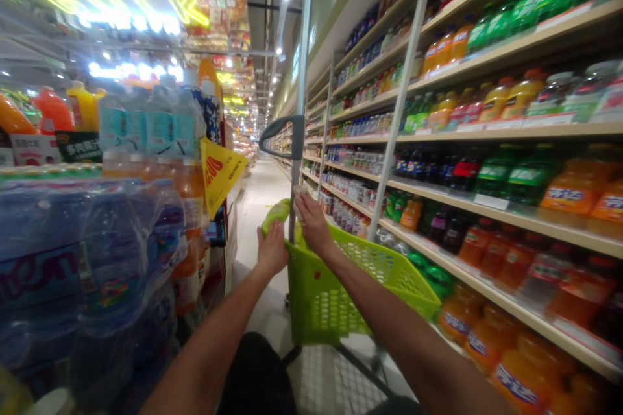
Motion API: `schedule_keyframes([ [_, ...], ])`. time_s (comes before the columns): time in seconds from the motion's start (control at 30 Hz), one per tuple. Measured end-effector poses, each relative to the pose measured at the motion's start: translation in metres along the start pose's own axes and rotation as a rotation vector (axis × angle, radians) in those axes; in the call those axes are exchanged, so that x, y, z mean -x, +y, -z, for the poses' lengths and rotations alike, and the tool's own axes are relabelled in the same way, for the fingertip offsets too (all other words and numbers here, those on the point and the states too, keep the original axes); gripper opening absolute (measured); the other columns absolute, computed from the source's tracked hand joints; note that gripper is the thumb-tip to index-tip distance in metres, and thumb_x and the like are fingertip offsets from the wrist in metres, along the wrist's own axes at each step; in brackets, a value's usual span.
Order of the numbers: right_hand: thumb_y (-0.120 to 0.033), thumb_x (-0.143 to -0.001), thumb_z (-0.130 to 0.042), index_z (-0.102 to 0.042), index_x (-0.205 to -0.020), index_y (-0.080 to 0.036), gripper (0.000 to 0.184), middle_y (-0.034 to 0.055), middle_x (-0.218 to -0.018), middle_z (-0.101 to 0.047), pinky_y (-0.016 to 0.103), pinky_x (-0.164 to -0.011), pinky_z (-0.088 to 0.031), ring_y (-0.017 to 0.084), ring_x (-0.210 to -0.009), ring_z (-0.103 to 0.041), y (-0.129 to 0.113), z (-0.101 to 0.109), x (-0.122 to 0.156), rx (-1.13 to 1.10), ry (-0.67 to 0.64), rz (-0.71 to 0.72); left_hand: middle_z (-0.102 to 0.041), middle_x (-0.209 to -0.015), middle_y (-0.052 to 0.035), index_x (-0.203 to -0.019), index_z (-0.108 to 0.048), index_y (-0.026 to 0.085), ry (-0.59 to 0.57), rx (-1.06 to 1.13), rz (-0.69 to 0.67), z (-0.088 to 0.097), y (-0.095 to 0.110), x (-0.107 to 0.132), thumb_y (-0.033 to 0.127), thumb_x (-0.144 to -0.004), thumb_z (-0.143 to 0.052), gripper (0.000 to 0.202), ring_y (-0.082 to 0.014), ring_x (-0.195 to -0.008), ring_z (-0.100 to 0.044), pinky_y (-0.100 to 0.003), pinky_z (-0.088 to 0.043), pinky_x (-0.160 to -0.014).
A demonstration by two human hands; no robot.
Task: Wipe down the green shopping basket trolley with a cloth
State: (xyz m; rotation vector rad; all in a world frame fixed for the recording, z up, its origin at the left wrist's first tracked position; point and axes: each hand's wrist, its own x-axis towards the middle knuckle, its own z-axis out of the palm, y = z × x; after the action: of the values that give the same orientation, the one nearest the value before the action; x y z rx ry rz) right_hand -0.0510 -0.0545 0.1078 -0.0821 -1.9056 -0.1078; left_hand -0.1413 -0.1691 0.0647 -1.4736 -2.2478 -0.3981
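Observation:
A lime-green shopping basket (321, 298) with a slotted wall rides on a cart frame right in front of me. From its near left corner rises a grey pole (294, 175), which carries a dark grey looped handle (277, 133). My left hand (273, 248) is just left of the pole, its fingers closed on a bright green rounded piece (276, 214); whether this belongs to the cart is unclear. On the pole's other side, my right hand (311, 219) has its fingers bent together near the basket's upper edge. Something small and pale may lie at its fingertips, blurred.
Shelves of bottled drinks (506, 168) line the right side, close to the basket. Shrink-wrapped bottle packs (97, 253) are stacked at left, with a yellow price sign (219, 175) jutting toward the aisle. The pale aisle floor (265, 175) runs straight ahead.

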Motion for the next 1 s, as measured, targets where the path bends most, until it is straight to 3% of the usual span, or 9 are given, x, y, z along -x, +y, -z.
schedule_keyframes([
  [0.1,-0.015,-0.091,-0.032,-0.046,-0.129,-0.018,0.041,0.0068,-0.139,-0.041,0.048,-0.111,-0.02,0.019,-0.137,-0.019,-0.001,0.005,-0.049,0.084,-0.041,0.08,-0.017,-0.15,-0.0139,-0.141,-0.018,0.006,0.002,-0.004,0.021,0.0,-0.003,-0.004,0.022,-0.072,-0.044,0.075,-0.0256,-0.139,-0.009,-0.056,-0.005,-0.109],
  [0.17,-0.012,-0.09,-0.033,-0.048,-0.127,-0.017,0.04,0.0081,-0.139,-0.041,0.051,-0.11,-0.019,0.02,-0.137,-0.018,0.002,0.006,-0.061,0.152,-0.131,0.138,-0.016,-0.15,-0.0136,-0.141,-0.018,0.007,-0.031,-0.009,0.02,-0.005,-0.007,-0.003,0.022,-0.071,-0.044,0.076,-0.0254,-0.139,-0.008,-0.058,-0.004,-0.109],
  [0.27,-0.01,-0.088,-0.036,-0.051,-0.122,-0.013,0.038,0.0117,-0.138,-0.042,0.051,-0.108,-0.023,0.022,-0.136,-0.021,0.01,0.001,-0.045,0.253,-0.285,0.228,-0.016,-0.15,-0.0121,-0.14,-0.02,0.008,-0.107,-0.024,-0.014,-0.016,-0.014,0.003,0.02,-0.069,-0.045,0.076,-0.0252,-0.139,-0.008,-0.059,-0.003,-0.108],
  [0.5,-0.01,-0.086,-0.041,-0.056,-0.119,-0.012,0.036,0.0113,-0.136,-0.045,0.046,-0.104,-0.033,0.025,-0.131,-0.032,0.01,-0.017,0.045,0.359,-0.45,0.375,-0.016,-0.15,-0.0104,-0.141,-0.02,0.009,-0.104,-0.034,-0.035,-0.023,-0.019,0.007,0.017,-0.068,-0.045,0.078,-0.024,-0.139,-0.009,-0.058,-0.001,-0.109],
  [0.6,-0.01,-0.085,-0.042,-0.055,-0.12,-0.013,0.037,0.0109,-0.137,-0.043,0.045,-0.105,-0.031,0.025,-0.131,-0.033,0.01,-0.015,0.039,0.373,-0.453,0.39,-0.016,-0.151,-0.0096,-0.142,-0.018,0.01,-0.088,-0.035,-0.028,-0.025,-0.018,0.007,0.016,-0.068,-0.044,0.078,-0.0237,-0.139,-0.009,-0.057,-0.002,-0.109],
  [0.77,-0.007,-0.086,-0.037,-0.048,-0.127,-0.011,0.042,0.0127,-0.14,-0.038,0.049,-0.109,-0.021,0.024,-0.135,-0.023,0.012,0.002,-0.014,0.411,-0.356,0.296,-0.015,-0.151,-0.0086,-0.142,-0.016,0.011,-0.068,-0.025,-0.008,-0.029,-0.016,0.009,0.015,-0.069,-0.044,0.079,-0.0234,-0.139,-0.009,-0.058,-0.003,-0.109],
  [0.83,-0.007,-0.086,-0.036,-0.047,-0.128,-0.012,0.043,0.0123,-0.14,-0.038,0.049,-0.11,-0.018,0.023,-0.136,-0.021,0.013,0.006,-0.022,0.412,-0.338,0.297,-0.015,-0.151,-0.0087,-0.142,-0.015,0.011,-0.069,-0.016,0.006,-0.028,-0.015,0.01,0.014,-0.07,-0.044,0.078,-0.0233,-0.139,-0.009,-0.057,-0.003,-0.109],
  [1.0,-0.008,-0.086,-0.038,-0.049,-0.126,-0.012,0.042,0.0119,-0.138,-0.041,0.048,-0.11,-0.02,0.024,-0.133,-0.029,0.014,-0.006,0.016,0.402,-0.381,0.365,-0.013,-0.151,-0.0089,-0.143,-0.015,0.011,-0.081,-0.012,0.008,-0.023,-0.014,0.012,0.014,-0.071,-0.046,0.079,-0.0236,-0.139,-0.008,-0.057,-0.005,-0.109],
])
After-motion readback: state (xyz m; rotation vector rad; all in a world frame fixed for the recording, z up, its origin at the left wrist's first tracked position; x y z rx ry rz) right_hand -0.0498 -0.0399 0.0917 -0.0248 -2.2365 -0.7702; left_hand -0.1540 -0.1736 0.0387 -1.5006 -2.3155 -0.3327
